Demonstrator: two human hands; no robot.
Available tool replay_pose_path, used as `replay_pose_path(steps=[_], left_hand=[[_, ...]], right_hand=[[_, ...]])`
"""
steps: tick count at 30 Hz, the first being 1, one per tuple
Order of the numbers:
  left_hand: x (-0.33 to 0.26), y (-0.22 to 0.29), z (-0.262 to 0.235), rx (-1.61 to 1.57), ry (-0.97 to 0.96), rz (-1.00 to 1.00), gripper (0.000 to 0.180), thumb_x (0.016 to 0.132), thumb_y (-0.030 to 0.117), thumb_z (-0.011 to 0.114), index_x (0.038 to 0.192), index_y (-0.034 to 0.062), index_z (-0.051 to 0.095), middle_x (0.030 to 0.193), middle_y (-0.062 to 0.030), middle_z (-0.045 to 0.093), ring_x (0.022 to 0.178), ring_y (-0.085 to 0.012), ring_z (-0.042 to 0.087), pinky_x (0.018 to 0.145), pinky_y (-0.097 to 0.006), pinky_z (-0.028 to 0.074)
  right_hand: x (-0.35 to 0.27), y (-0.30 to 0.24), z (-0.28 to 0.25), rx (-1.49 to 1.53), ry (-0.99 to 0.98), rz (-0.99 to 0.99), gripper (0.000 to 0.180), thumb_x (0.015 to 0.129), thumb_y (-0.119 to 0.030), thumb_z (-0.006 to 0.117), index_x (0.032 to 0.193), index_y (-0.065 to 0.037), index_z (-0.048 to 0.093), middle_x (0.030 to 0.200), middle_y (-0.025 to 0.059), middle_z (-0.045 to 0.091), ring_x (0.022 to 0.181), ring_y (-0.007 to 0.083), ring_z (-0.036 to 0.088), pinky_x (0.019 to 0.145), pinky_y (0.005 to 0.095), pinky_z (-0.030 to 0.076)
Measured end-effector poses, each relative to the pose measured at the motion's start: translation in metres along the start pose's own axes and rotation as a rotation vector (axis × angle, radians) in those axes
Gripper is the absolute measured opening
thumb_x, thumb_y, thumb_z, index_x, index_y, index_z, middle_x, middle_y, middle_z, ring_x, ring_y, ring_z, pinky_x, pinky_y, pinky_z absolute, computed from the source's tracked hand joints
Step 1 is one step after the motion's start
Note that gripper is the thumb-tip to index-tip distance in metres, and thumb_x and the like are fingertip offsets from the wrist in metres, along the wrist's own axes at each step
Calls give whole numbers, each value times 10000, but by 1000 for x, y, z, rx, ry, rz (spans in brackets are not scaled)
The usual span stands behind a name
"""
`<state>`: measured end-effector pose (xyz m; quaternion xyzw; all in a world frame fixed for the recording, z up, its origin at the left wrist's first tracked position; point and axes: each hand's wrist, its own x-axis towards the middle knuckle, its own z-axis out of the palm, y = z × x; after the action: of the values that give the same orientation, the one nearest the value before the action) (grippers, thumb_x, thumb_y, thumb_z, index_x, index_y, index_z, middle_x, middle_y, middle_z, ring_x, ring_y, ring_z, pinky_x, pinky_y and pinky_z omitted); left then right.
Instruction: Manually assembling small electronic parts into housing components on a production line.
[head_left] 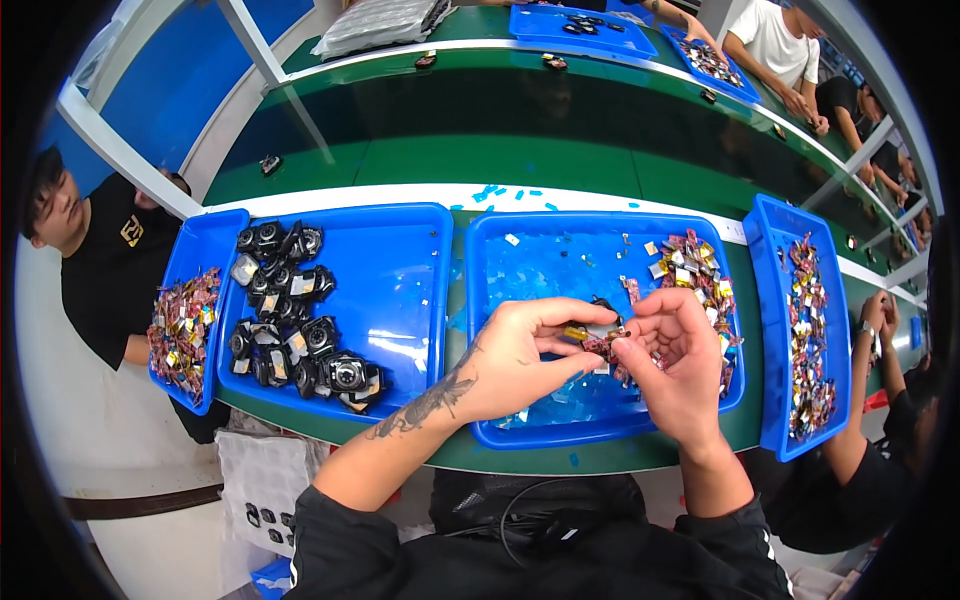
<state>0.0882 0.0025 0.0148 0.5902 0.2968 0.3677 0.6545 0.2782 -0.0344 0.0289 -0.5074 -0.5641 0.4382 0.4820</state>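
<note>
Circuit board (600,346) lies between left hand (518,355) and right hand (682,362), both pinching it, long axis apparently left to right.

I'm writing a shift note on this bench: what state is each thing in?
Left hand: pinching a small circuit board.
Right hand: fingers curled close to that board; grip unclear.
Black camera-like units: heaped in the left part of their blue tray.
Middle tray: boards piled at right, blue scraps strewn.
Outer right tray: holding loose boards.
Clear plastic trays: stacked.
</note>
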Motion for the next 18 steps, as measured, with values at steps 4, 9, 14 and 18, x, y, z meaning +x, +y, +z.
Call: replay_pose_path(steps=[4, 9, 14, 18], left_hand=[[0, 0, 3, -28, 20, 23, 340, 854, -45, 654, 1192, -40, 615, 1158, -121, 651, 1063, -164, 633, 918, -294, 528], [2, -1, 6, 6, 89, 67, 320, 836, -76, 669, 1146, -26, 612, 1165, -122, 633, 1107, -186, 615, 967, -326, 508], [2, -7, 8, -23, 98, 113, 320, 847, -82, 642, 1156, -16, 593, 1143, -103, 626, 1079, -169, 617, 934, -300, 515], [1, -8, 11, -58, 138, 111, 327, 861, -83, 619, 1173, 4, 583, 1151, -80, 620, 1078, -154, 614, 896, -271, 520]], right_hand=[[1, 0, 0, -127, 30, -60, 328, 815, 67, 693, 1068, -20, 504, 804, 27, 618, 712, 56, 573, 621, 192, 439], [1, 0, 1, -265, 50, -117, 363, 801, 56, 708, 1086, -25, 498, 771, 25, 610, 639, 58, 506, 592, 205, 419], [3, -1, 3, -275, 45, -142, 390, 787, 46, 719, 1099, -26, 498, 755, 29, 600, 613, 71, 482, 576, 217, 411], [3, -2, 2, -287, 35, -125, 399, 792, 78, 690, 1117, -30, 486, 777, 17, 572, 641, 57, 490, 583, 199, 408]])
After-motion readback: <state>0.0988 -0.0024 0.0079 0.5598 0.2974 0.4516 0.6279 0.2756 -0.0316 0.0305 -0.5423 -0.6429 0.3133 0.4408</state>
